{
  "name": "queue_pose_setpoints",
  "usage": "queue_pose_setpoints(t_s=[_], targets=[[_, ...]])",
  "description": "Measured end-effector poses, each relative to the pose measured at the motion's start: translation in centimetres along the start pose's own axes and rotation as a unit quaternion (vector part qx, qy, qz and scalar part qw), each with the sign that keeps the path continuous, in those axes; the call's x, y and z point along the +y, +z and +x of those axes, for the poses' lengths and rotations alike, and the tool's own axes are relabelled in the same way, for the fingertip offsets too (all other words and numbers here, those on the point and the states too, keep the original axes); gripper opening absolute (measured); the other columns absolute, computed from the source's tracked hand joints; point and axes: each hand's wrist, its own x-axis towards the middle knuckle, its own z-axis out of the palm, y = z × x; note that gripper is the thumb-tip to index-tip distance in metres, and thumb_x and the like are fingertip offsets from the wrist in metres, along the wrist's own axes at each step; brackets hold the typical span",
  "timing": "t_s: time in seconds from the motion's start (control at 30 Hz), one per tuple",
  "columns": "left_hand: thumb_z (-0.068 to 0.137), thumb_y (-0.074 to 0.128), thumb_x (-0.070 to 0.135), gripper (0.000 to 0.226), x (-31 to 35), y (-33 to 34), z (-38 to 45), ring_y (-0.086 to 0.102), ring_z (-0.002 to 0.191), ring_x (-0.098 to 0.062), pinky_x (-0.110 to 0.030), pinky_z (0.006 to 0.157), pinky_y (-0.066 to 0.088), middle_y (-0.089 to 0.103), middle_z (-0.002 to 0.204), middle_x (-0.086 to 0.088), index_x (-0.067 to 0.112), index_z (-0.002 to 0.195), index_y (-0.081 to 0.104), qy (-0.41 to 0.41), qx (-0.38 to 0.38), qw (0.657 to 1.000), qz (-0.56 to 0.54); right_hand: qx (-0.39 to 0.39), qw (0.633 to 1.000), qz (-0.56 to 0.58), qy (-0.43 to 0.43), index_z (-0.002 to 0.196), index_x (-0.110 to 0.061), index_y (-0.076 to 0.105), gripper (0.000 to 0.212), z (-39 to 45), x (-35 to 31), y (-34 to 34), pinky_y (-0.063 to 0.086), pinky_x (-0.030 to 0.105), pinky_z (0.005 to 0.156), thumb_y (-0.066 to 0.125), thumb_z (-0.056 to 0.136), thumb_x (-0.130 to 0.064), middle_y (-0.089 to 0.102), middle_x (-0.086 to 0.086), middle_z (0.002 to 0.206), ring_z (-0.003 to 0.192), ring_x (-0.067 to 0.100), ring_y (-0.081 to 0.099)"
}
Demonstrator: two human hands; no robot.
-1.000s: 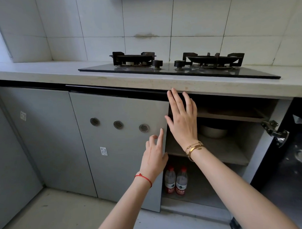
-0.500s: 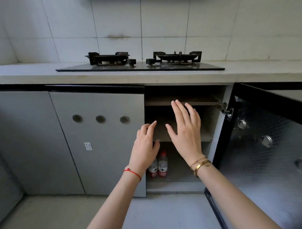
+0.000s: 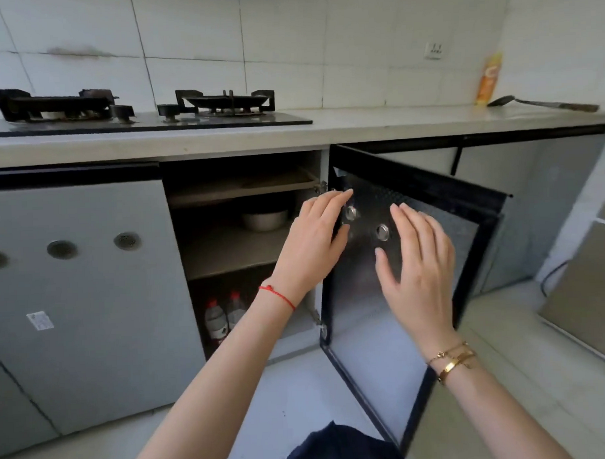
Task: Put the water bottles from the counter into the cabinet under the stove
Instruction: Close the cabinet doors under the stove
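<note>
Two clear water bottles (image 3: 223, 318) with red caps stand upright side by side on the bottom floor of the open cabinet (image 3: 233, 252) under the stove (image 3: 146, 111). The cabinet's door (image 3: 408, 260) hangs wide open to the right, its dark metal inner face towards me. My left hand (image 3: 312, 242) is empty with fingers spread, its fingertips at the door's hinge edge. My right hand (image 3: 419, 263) is empty too, fingers apart, hovering in front of the door's inner face. No water bottle shows on the counter (image 3: 393, 123).
A metal bowl (image 3: 264, 218) sits on the cabinet's middle shelf, with a flat board on the shelf above. An orange bottle (image 3: 489, 80) and a ladle (image 3: 543, 104) lie at the counter's far right. The left cabinet door (image 3: 90, 288) is shut.
The view has swung right. Both hands have moved from the cabinet opening towards the open door on the right. The bottles have not moved.
</note>
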Motion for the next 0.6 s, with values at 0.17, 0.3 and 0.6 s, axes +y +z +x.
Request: queue_pose_setpoints(t_s=[0.17,0.3,0.6], targets=[[0.095,0.043,0.022,0.052,3.7,3.5,4.7,0.04,0.129,-0.025,-0.043,0.102,0.043,0.042,0.148,0.002,0.019,0.147,0.035,0.071,-0.004,0.997,-0.016,0.048,0.997,-0.047,0.03,0.145,-0.008,0.038,0.053,-0.6,4.2,-2.5,0.03,0.045,0.114,0.054,0.096,-0.023,0.041,0.008,0.148,0.136,0.029,0.037],[0.096,0.041,0.022,0.051,6.5,5.7,7.2,0.038,0.127,-0.023,-0.042,0.095,0.046,0.042,0.148,0.008,0.023,0.147,0.036,0.09,-0.003,0.995,-0.031,0.093,0.992,-0.049,0.076,0.145,0.0,0.032,0.06,-1.6,6.5,-2.7,0.025,0.041,0.117,0.055,0.094,-0.023,0.038,0.015,0.148,0.136,0.032,0.036],[0.096,0.037,0.019,0.045,7.6,6.9,7.9,0.037,0.128,-0.024,-0.045,0.099,0.042,0.048,0.141,0.011,0.027,0.139,0.044,0.086,-0.015,0.995,-0.038,0.037,0.991,-0.013,0.129,0.147,-0.004,0.028,0.062,-2.8,8.5,-1.3,0.027,0.043,0.115,0.053,0.096,-0.028,0.037,0.014,0.147,0.136,0.029,0.034]])
